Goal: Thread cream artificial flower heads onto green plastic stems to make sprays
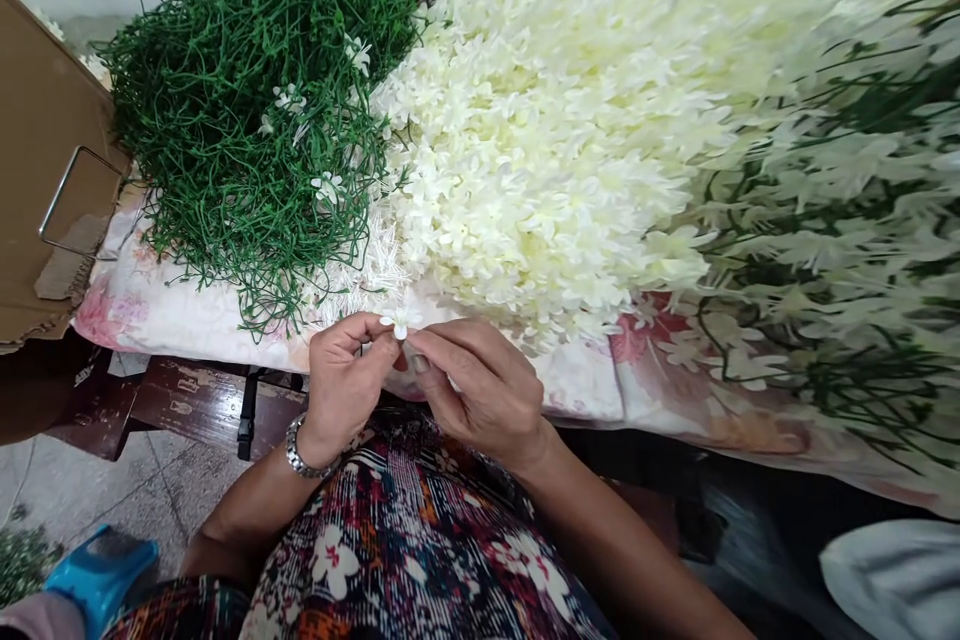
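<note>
A small white artificial flower (pixel 400 322) is held up between my two hands, its petals facing upward. My left hand (pixel 346 378) is closed, with thumb and forefinger pinching just under the petals. On the other side, my right hand (pixel 484 382) is closed too, its fingertips together at the flower's base. The fingers hide whatever stem the flower has. Behind the hands lies a bundle of thin white strands (pixel 375 265). Beyond them are a big heap of green plastic stems (pixel 255 90) and a broad pile of cream-white artificial petals (pixel 540 150).
Finished-looking white flower sprays with green stems (pixel 840 220) lie at the right. A cardboard box (pixel 52 140) with a metal handle stands at the left. The floral cloth (pixel 187 320) covers the work surface. A blue plastic stool (pixel 101 575) is on the floor.
</note>
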Tool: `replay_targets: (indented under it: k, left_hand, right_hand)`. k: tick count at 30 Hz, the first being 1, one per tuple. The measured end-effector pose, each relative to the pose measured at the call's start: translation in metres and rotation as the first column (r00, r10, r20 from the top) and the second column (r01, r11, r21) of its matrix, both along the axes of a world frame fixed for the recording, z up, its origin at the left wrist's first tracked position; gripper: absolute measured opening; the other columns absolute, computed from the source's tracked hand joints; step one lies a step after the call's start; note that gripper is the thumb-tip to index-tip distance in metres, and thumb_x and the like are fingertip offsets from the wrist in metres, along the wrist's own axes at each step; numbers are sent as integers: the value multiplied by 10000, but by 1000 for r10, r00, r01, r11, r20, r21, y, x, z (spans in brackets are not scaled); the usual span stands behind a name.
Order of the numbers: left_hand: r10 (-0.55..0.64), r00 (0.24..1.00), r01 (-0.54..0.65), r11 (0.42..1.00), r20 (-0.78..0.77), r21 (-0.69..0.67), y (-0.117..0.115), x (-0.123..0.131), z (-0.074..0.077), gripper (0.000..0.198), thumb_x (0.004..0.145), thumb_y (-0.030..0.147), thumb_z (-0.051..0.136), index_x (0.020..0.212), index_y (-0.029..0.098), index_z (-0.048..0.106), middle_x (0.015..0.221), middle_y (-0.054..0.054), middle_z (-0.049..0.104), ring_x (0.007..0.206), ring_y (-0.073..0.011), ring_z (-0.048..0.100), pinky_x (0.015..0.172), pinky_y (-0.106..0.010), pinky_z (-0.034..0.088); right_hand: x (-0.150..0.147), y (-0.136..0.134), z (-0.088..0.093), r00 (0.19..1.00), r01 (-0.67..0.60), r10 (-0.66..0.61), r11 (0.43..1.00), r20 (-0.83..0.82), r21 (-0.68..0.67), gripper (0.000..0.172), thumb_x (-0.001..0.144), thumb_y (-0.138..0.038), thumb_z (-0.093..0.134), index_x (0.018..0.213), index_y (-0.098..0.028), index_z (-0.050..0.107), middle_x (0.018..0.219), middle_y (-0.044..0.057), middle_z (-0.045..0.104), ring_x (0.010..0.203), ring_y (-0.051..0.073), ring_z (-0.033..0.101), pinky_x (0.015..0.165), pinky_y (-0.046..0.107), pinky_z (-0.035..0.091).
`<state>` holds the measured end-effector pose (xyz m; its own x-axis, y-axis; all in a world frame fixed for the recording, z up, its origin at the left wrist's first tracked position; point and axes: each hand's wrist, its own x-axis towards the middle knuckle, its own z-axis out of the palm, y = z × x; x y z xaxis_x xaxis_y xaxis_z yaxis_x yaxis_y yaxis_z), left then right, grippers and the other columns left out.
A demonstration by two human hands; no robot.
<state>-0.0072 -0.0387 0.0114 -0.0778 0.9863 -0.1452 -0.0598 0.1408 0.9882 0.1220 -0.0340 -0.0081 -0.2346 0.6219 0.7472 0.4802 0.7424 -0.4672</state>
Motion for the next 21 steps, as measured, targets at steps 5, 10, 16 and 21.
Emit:
replay_targets:
  k: [5,10,16,21]
  left_hand:
    - [38,999,-37,999,-28,30,0,2,0,111,700,134,552,591,145,541,512,45,525,479,-56,451,490,-173,372]
    - [70,995,-66,996,-68,55,-1,3,0,116,698,149,559,584,145,539,525,44,526,484,-55,457,498,-177,377]
    - [67,995,-63,997,-72,55,-1,4,-3,112,707,184,567,602,152,550,532,40,527,493,-60,463,499,-180,382]
    - [41,991,-36,999,-127,41,-2,3,-2,112,712,190,555,606,156,550,521,37,511,495,-68,465,502,-186,388]
  right_hand:
    - [-2,0,-2,999,17,-18,999,32,30,404,672,-53,571,1065,-117,501,827,80,606,754,150,542,620,299,479]
    - [-5,-2,-2,999,15,-16,1000,39,27,400,666,-38,568,1057,-82,497,819,96,612,734,155,534,604,304,472]
    - [-4,-4,-1,1000,16,-16,998,4,-55,385,677,-49,549,1051,-112,488,818,81,607,734,151,545,614,295,473]
    - [-3,-1,7,999,-38,34,985,-28,-171,257,706,-78,520,953,-147,501,752,47,593,693,131,538,593,273,464]
